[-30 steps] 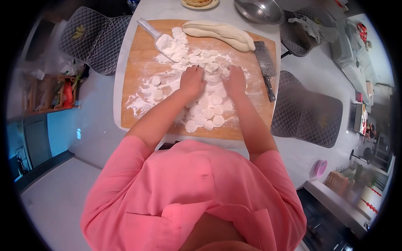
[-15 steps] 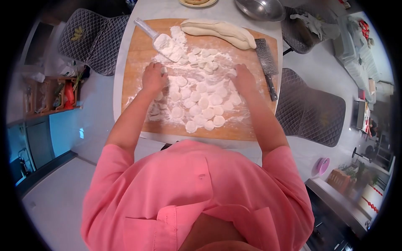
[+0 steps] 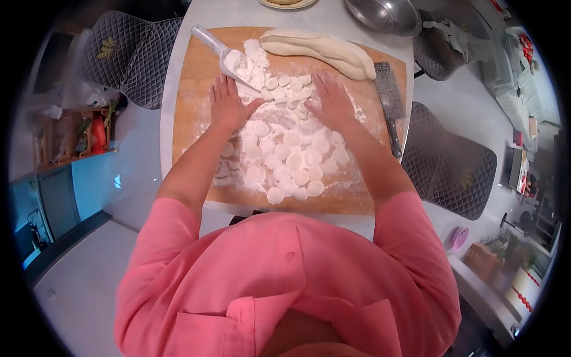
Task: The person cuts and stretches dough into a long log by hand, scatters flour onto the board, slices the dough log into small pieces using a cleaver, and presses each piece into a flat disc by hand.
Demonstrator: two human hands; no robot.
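My left hand (image 3: 229,106) lies palm down with its fingers spread, left of a group of small dough pieces (image 3: 285,88). On the other side of that group, my right hand (image 3: 332,102) is flat with spread fingers. Neither holds anything. Several flattened dough rounds (image 3: 294,160) lie in flour between my forearms. Above my left hand is a clear scoop (image 3: 237,62) with flour. A long dough roll (image 3: 318,49) stretches across the back of the wooden board (image 3: 193,77). The cleaver (image 3: 389,98) lies at the board's right side, its handle towards me.
A metal bowl (image 3: 385,15) stands on the table behind the board, at the right. Part of a plate (image 3: 288,5) shows at the top edge. Quilted chairs (image 3: 449,163) flank the table. A pink round object (image 3: 458,238) is at the lower right.
Both hands moved apart, then forward to either side of the small dough pieces, with fingers now spread. More rounds are visible than one second ago. The view has shifted slightly.
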